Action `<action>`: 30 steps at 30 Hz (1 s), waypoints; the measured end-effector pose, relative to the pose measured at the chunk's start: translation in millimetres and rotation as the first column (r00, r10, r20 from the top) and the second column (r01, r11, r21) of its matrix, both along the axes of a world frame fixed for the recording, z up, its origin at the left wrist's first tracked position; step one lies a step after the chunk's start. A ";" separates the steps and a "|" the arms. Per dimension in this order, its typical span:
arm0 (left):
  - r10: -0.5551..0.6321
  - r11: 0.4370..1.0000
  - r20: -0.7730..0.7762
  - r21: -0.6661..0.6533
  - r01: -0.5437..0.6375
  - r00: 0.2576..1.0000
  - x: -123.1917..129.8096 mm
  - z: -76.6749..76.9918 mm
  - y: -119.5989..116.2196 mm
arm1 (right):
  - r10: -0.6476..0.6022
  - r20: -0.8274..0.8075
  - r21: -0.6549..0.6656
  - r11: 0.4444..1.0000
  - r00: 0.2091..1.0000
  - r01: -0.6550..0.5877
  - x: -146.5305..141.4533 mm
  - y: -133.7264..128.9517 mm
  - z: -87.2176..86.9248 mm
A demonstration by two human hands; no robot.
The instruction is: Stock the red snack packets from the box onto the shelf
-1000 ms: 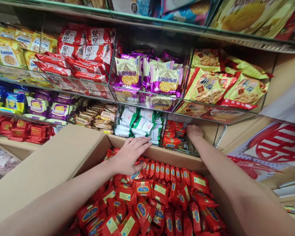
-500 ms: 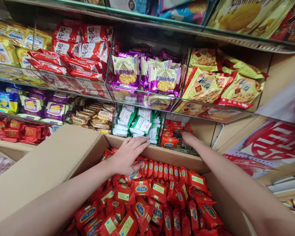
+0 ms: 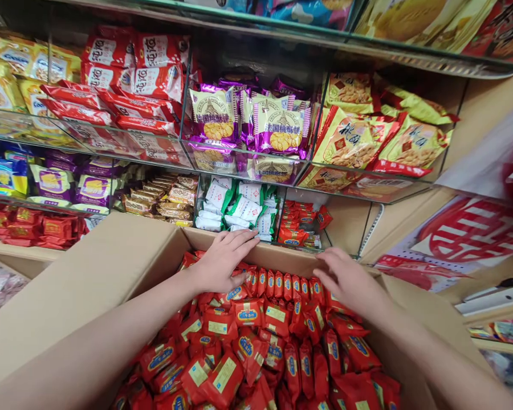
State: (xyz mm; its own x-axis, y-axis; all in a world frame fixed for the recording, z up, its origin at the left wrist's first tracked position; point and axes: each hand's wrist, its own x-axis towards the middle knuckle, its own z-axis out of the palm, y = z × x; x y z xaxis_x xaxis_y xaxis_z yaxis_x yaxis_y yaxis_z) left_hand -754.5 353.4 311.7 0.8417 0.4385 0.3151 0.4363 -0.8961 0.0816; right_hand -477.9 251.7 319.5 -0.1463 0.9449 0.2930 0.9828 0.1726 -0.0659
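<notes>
Left hand point(image 3: 223, 261): fingers loosely spread over carton point(image 3: 282, 257) rim, gripping nothing. Right hand point(image 3: 354, 279): thumb and fingers parted, apparently empty. Red soda-biscuit packets point(image 3: 247, 313) below both. Step, judged: reaching in; lifting packets calls for closing fingers.

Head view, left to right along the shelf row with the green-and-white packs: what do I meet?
Blue-and-yellow packs, purple packs, brown-wrapped bars, green-and-white packs, small red packs.
</notes>
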 end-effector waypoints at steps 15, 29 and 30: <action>-0.049 0.998 0.119 0.045 0.044 0.992 -1.3 -2.9 -6.0 | -0.046 -0.119 -0.398 0.917 0.992 -0.005 -22.4 -42.0 -56.4; 0.250 0.030 0.498 -0.861 0.508 0.830 24.6 -5.8 -63.6 | -0.046 -0.982 -0.083 0.976 0.184 -0.199 -84.8 -35.8 3.9; 0.279 0.011 0.491 -0.861 0.509 0.825 25.0 -5.9 -63.3 | -0.060 -0.984 -0.090 0.980 0.166 -0.179 -87.8 -34.5 -0.5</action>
State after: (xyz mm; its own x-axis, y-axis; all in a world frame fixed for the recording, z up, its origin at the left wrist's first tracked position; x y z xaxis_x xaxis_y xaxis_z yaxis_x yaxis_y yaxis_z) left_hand -729.5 290.1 305.8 0.8400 0.5426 -0.0059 -0.1161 0.1904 0.9748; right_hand -565.7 217.2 319.0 0.0903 0.9906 0.1031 0.0683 0.0971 -0.9929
